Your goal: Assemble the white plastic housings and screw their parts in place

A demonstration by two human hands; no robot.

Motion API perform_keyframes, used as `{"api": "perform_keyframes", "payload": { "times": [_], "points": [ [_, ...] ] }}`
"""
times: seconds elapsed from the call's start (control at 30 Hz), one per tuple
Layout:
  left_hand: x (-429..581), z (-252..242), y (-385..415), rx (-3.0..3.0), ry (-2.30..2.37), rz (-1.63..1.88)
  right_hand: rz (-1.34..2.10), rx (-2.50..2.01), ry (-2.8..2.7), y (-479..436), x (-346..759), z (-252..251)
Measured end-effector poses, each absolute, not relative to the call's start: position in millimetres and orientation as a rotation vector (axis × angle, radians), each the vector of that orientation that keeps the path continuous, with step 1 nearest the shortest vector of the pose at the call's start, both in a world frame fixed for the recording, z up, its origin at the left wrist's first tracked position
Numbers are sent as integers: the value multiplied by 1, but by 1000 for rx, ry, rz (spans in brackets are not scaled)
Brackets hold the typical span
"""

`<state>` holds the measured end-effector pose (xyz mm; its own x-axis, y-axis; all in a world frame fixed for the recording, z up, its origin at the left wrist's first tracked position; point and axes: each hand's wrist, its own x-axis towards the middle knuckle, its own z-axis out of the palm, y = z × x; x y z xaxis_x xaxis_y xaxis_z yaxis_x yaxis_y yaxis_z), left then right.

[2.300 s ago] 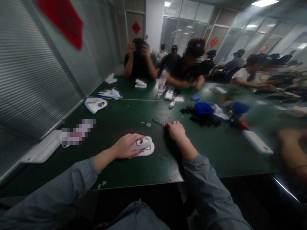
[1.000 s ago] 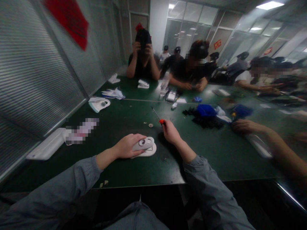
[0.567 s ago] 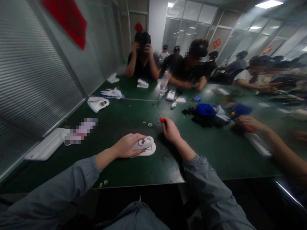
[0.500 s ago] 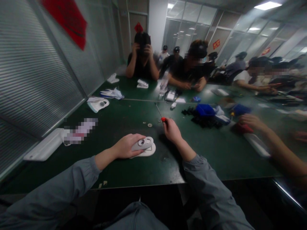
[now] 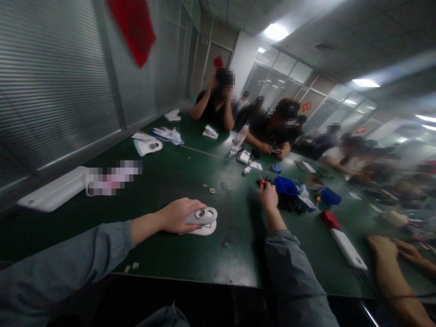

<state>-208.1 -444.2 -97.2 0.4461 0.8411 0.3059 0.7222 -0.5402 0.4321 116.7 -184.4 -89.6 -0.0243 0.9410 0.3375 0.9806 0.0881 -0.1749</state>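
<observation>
My left hand (image 5: 177,214) rests on a white oval plastic device (image 5: 202,220) lying on the dark green table (image 5: 190,254), its fingers curled over the device's grey upper part. My right hand (image 5: 268,196) is farther out and to the right, closed round a small screwdriver (image 5: 261,181) with a red collar, whose thin shaft points up and away. That hand sits right beside a blue bin (image 5: 286,186) and a pile of black parts (image 5: 289,204).
A small washer (image 5: 212,190) lies on the table beyond the device. At the left edge are a long white housing (image 5: 51,194) and another white device (image 5: 147,146). A co-worker's arm (image 5: 391,268) and a white bar (image 5: 347,247) lie at the right. Several people sit at the far end.
My right hand has carried the screwdriver away from the device toward the blue bin. The view has swung left and tilted. The co-worker's hand has drawn back toward the near right.
</observation>
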Motion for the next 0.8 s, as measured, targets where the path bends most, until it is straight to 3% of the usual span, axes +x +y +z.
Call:
{"api": "perform_keyframes", "payload": {
  "times": [0.4,0.8],
  "points": [
    [-210,-99,-444,2463,1336,771,-106,-2027,-2206,-122,114,-91],
    [-208,-97,-445,2469,1322,828,-159,-1624,-2519,-161,96,-104]
  ]
}}
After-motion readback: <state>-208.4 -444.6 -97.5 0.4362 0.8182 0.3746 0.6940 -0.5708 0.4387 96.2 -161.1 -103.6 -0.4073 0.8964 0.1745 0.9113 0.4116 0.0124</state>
